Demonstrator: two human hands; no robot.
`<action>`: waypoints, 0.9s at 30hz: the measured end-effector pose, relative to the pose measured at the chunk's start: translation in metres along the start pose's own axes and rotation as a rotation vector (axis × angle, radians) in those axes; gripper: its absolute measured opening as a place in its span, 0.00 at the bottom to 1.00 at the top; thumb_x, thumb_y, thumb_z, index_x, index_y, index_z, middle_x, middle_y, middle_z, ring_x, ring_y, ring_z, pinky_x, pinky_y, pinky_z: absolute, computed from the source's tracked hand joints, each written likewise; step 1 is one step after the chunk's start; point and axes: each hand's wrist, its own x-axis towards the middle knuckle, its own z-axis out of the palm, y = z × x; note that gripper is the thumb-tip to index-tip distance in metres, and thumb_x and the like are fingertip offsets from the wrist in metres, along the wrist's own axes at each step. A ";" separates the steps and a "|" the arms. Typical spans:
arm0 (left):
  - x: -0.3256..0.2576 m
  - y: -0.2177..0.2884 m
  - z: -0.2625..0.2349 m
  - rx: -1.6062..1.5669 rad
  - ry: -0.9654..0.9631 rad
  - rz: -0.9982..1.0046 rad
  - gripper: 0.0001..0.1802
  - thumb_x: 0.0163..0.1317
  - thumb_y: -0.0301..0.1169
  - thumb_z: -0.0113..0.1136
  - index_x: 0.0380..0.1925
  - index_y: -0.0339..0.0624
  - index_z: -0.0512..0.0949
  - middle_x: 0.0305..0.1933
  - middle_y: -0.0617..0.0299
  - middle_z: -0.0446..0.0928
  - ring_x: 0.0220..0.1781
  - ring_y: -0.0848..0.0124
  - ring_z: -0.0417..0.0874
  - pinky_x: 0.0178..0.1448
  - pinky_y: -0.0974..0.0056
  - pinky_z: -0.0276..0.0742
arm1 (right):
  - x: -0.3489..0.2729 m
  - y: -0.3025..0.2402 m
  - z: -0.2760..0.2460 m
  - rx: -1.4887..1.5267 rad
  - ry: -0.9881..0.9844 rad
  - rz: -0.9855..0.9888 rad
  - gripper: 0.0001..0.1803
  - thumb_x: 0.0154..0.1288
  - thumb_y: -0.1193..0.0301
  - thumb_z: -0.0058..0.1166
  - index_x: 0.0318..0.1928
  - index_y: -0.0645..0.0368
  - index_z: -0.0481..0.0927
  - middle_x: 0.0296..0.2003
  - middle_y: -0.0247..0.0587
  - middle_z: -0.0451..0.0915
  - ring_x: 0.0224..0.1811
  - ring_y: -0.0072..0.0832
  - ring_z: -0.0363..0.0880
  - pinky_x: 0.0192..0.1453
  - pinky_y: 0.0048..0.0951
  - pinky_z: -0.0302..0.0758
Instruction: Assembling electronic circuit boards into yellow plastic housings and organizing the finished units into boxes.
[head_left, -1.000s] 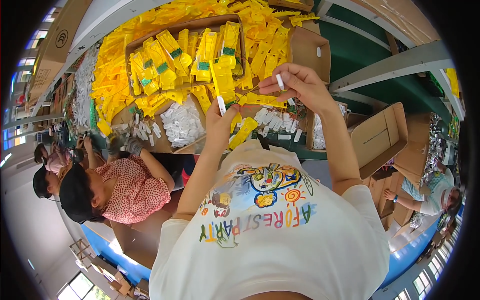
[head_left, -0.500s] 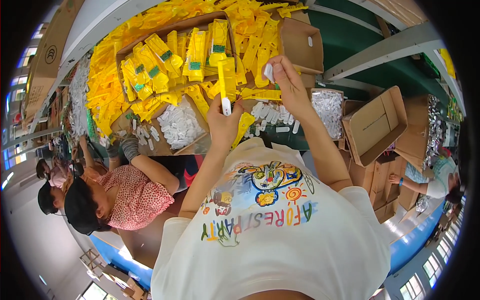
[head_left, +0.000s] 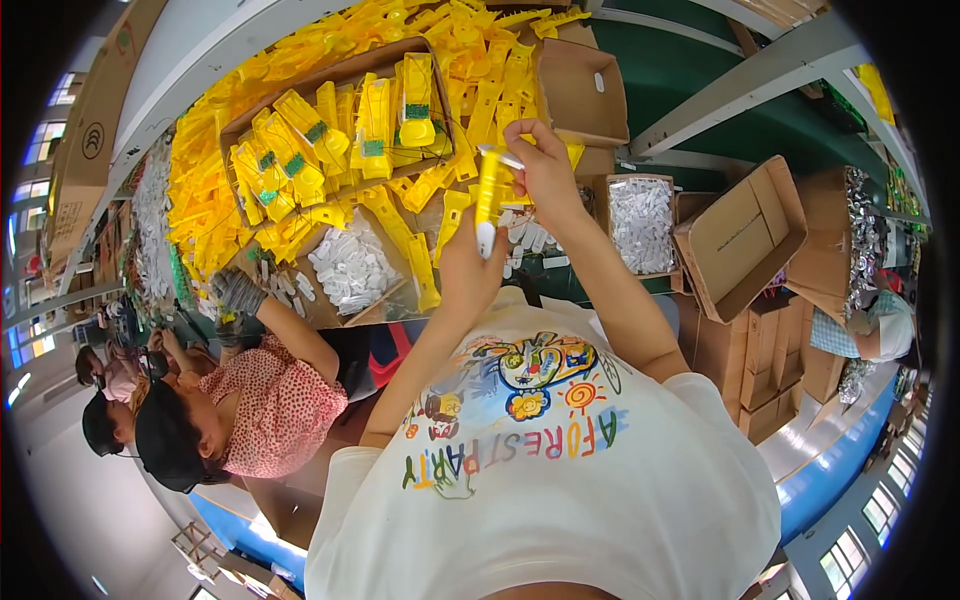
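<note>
Right hand [head_left: 547,178] has closed in, pinching one white piece [head_left: 506,158] at the top of one yellow strip [head_left: 488,190], its lower end gripped by the left hand [head_left: 468,262]. Beyond, one shallow tray [head_left: 572,98] has bare room inside its rim.

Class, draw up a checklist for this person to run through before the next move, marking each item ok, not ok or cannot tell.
1. Left hand grips the yellow piece: ok.
2. Right hand holds a white piece at its far end: ok.
3. White piece seated there: cannot tell, too small.
4. Loose white pieces on the bench nearby: ok.
5. Co-worker's gloved hand apart from both hands: ok.
</note>
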 end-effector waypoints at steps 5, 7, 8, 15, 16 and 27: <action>-0.008 0.003 -0.007 0.332 0.026 0.084 0.17 0.52 0.31 0.60 0.41 0.37 0.73 0.22 0.47 0.75 0.23 0.54 0.78 0.27 0.58 0.71 | 0.006 -0.010 0.005 -1.301 0.412 -0.821 0.14 0.67 0.62 0.40 0.37 0.59 0.73 0.31 0.46 0.75 0.32 0.41 0.74 0.40 0.36 0.70; -0.007 -0.001 -0.012 0.232 0.017 0.142 0.13 0.49 0.27 0.60 0.36 0.36 0.75 0.21 0.51 0.74 0.21 0.58 0.76 0.27 0.61 0.70 | 0.014 -0.012 0.001 -1.051 0.070 -0.797 0.17 0.68 0.59 0.39 0.35 0.60 0.74 0.31 0.45 0.76 0.32 0.39 0.75 0.40 0.34 0.70; -0.003 -0.002 -0.015 0.236 0.032 0.142 0.13 0.49 0.27 0.60 0.36 0.36 0.75 0.21 0.51 0.74 0.21 0.58 0.76 0.27 0.61 0.70 | 0.018 -0.012 -0.002 -0.793 -0.247 -0.740 0.21 0.68 0.56 0.38 0.32 0.60 0.76 0.30 0.44 0.77 0.32 0.36 0.75 0.40 0.31 0.70; 0.010 -0.004 -0.043 0.244 -0.108 0.045 0.14 0.46 0.29 0.63 0.34 0.37 0.75 0.28 0.54 0.75 0.27 0.68 0.77 0.32 0.65 0.71 | 0.039 0.021 -0.021 -0.351 -0.361 0.157 0.33 0.68 0.47 0.33 0.31 0.64 0.80 0.26 0.41 0.79 0.32 0.30 0.76 0.39 0.30 0.71; 0.022 -0.010 -0.049 0.102 -0.004 0.004 0.15 0.48 0.30 0.63 0.36 0.37 0.74 0.28 0.54 0.75 0.28 0.69 0.77 0.32 0.65 0.72 | 0.048 0.029 -0.023 0.009 -0.228 0.260 0.32 0.69 0.47 0.32 0.34 0.64 0.80 0.29 0.40 0.80 0.35 0.31 0.78 0.42 0.30 0.72; 0.069 -0.007 -0.096 0.649 0.379 0.348 0.25 0.52 0.29 0.59 0.51 0.33 0.66 0.49 0.43 0.68 0.51 0.47 0.66 0.57 0.52 0.61 | 0.055 0.142 -0.097 -1.094 0.041 -0.171 0.11 0.59 0.68 0.50 0.39 0.62 0.78 0.36 0.43 0.79 0.42 0.35 0.77 0.46 0.35 0.73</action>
